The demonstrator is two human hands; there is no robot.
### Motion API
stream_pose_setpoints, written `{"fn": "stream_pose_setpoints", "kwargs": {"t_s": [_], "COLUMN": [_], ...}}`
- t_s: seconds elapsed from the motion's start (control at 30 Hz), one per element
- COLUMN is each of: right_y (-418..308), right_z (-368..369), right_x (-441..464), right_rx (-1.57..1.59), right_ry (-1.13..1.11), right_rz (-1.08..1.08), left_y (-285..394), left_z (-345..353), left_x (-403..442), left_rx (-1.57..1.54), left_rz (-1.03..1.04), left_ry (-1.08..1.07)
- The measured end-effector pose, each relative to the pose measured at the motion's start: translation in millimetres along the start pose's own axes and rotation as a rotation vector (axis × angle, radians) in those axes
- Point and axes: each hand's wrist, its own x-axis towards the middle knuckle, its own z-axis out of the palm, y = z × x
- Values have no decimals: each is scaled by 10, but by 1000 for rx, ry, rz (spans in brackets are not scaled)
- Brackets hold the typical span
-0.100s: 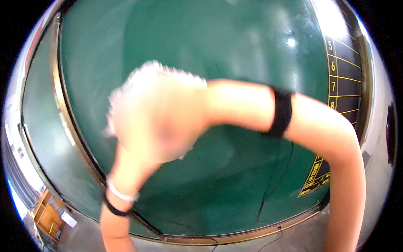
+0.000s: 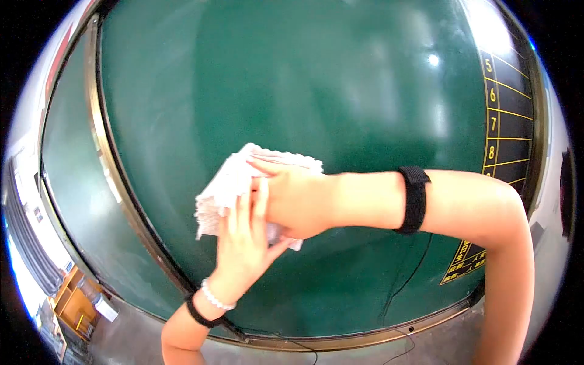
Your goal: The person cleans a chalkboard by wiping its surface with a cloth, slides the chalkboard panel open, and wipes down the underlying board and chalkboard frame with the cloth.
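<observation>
A folded white cloth (image 2: 222,185) lies against the green chalkboard (image 2: 340,97), left of the view's middle. My left hand (image 2: 245,246), with a white bead bracelet and a black band at the wrist, presses on the cloth from below with its fingers pointing up. From the right, my right hand (image 2: 298,201) reaches over the cloth and holds it; a black strap circles that forearm. The two hands touch and partly overlap. Some right fingertips are hidden by the left fingers and cloth.
A metal-edged board frame (image 2: 109,158) runs down the left. On the right is a black panel (image 2: 508,125) with yellow lines and numbers. A ledge (image 2: 359,340) and thin cables run along the bottom. Wooden shelving (image 2: 73,307) stands at the lower left.
Both hands and the cloth have moved down and to the right across the board. The strong blur on them is gone. The camera view has shifted slightly.
</observation>
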Motion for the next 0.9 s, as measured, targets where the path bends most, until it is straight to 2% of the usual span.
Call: {"fn": "stream_pose_setpoints", "kwargs": {"t_s": [0.07, 0.1, 0.17, 0.23, 0.37, 0.4, 0.47, 0.5, 0.53, 0.57, 0.67, 0.8, 0.9], "right_y": [21, 59, 230, 491, 1086, 1217, 1510, 1476, 1450, 1589, 1409, 879, 411], "right_z": [124, 158, 50, -178, -745, -884, -969, -1025, -1076, -926, -639, -496, -214], "right_x": [-52, -28, 137, 415, 1152, 1380, 1753, 1948, 1885, 1805, 2046, 2115, 2137], "right_rx": [46, 46, -128, -197, -173, -165, -201, -207, -146, -127, -346, -241, -197], "right_ry": [27, 83, 153, 170, 82, 47, 191, 367, 294, 351, 409, 153, 114], "right_rz": [-43, -22, -14, 36, 137, 186, 142, -7, 91, 174, 255, 226, 149], "left_y": [66, -17, -142, -495, -1387, -1549, -1688, -1811, -1880, -1797, -2283, -1971, -1738], "left_z": [140, 52, -144, -367, -945, -1145, -1503, -1587, -1600, -1436, -953, -541, -215], "left_x": [-47, 96, 290, 562, 1305, 1441, 1550, 1525, 1500, 1622, 1456, 776, 259], "left_rx": [73, 16, 38, 103, 204, 232, 263, 278, 275, 160, -89, -147, -75], "left_rz": [-23, 55, 25, 116, 325, 362, 243, 237, 239, 203, 235, -96, -285], "left_ry": [101, 125, 120, 260, 355, 320, 237, 281, 313, 281, 551, 591, 632]}}
